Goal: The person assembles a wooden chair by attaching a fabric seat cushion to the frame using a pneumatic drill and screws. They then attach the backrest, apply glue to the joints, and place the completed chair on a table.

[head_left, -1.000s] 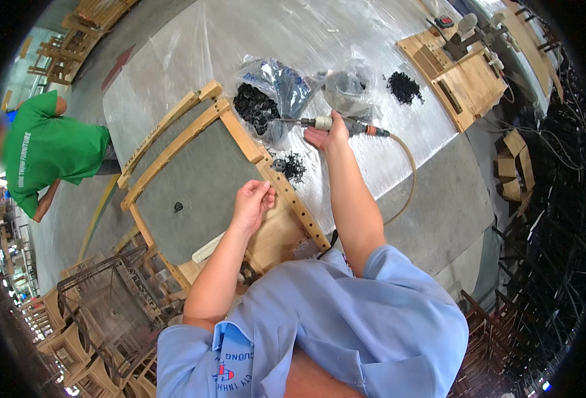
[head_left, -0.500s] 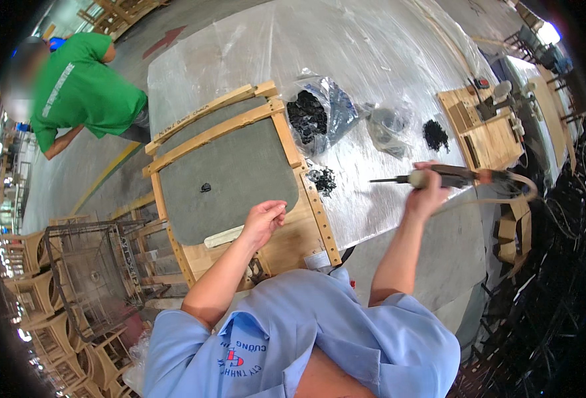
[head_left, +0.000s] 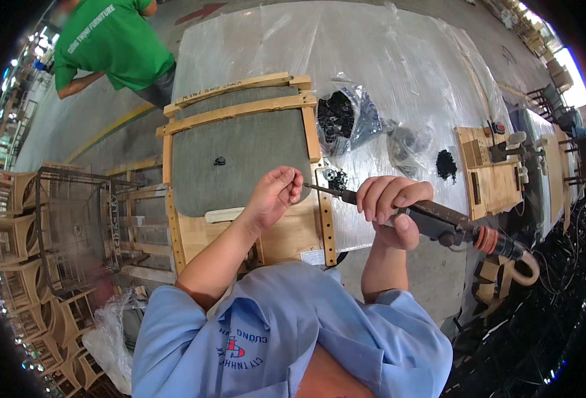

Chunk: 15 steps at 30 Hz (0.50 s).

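Our right hand (head_left: pixel 389 205) wraps a pneumatic driver (head_left: pixel 439 222), fingers closed round its body, tip aimed left. Our left hand (head_left: pixel 276 196) meets that tip, fingers pinched together as if seating a small screw, too small to make out. Both hover over a wooden seat frame (head_left: pixel 240 152) on the plastic-covered bench (head_left: pixel 372 60); bags of black screws (head_left: pixel 342 116) lie within reach.
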### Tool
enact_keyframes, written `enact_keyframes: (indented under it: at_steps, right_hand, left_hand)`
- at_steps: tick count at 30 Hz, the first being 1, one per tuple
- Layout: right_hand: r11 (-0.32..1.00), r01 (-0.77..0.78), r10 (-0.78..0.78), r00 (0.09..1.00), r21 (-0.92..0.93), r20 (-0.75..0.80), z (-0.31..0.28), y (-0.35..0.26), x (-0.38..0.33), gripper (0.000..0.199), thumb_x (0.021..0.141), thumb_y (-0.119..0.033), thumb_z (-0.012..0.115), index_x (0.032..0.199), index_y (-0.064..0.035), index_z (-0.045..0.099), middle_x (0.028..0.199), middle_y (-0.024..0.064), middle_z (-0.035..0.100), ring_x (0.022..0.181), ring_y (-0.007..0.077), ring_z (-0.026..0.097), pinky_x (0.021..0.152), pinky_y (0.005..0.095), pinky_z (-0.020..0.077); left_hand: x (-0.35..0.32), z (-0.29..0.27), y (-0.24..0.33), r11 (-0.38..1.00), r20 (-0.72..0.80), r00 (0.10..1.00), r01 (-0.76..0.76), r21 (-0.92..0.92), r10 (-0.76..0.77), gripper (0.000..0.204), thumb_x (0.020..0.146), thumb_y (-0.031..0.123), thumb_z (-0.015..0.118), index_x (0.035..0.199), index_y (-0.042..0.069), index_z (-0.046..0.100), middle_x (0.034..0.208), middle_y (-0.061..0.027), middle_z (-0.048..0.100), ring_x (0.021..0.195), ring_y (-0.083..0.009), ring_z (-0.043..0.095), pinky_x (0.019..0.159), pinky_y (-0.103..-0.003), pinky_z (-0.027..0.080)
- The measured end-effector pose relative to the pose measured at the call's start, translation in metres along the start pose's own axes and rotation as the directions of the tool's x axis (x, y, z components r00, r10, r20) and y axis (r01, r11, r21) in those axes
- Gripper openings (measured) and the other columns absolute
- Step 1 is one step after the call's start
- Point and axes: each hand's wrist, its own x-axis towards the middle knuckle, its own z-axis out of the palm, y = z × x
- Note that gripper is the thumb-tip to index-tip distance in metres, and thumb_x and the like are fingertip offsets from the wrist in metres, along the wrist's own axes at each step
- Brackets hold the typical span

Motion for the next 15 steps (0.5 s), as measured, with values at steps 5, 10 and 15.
enact_keyframes:
  at_steps: [5,10,15]
  right_hand:
    - [0.997,-0.040,0.044,0.997,0.073,-0.059,0.018,0.016,-0.010,0.023,0.097,-0.016,0.063,0.112,-0.0056,0.049,0.078,0.0093,0.057,0.069,0.0246,0.061,0.068,0.0445,0.0530]
    - [0.999,-0.039,0.042,0.996,0.035,-0.073,0.022,0.027,-0.010,0.022,0.097,-0.016,0.064,0.111,-0.0057,0.050,0.078,0.0094,0.058,0.070,0.0247,0.062,0.068,0.0444,0.0528]
    - [0.999,-0.030,0.028,0.998,-0.042,-0.065,0.022,0.027,-0.016,0.022,0.097,-0.015,0.066,0.109,-0.0056,0.051,0.078,0.0095,0.060,0.069,0.0250,0.062,0.067,0.0442,0.0524]
  left_hand:
    - [-0.024,0.004,0.015,0.991,0.006,0.999,-0.031,-0.131,0.032,0.017,0.108,0.019,0.057,0.105,0.004,0.063,0.093,-0.0041,0.062,0.077,-0.0123,0.055,0.065,-0.025,0.046]
    - [-0.037,0.012,0.016,0.988,0.083,0.994,-0.062,-0.140,0.074,0.018,0.108,0.020,0.057,0.108,0.003,0.063,0.093,-0.0047,0.062,0.078,-0.0122,0.056,0.064,-0.025,0.046]
    - [-0.039,0.014,0.011,0.980,0.041,0.997,-0.058,-0.192,0.067,0.018,0.108,0.020,0.057,0.108,0.003,0.063,0.092,-0.0054,0.063,0.078,-0.0123,0.057,0.064,-0.025,0.047]
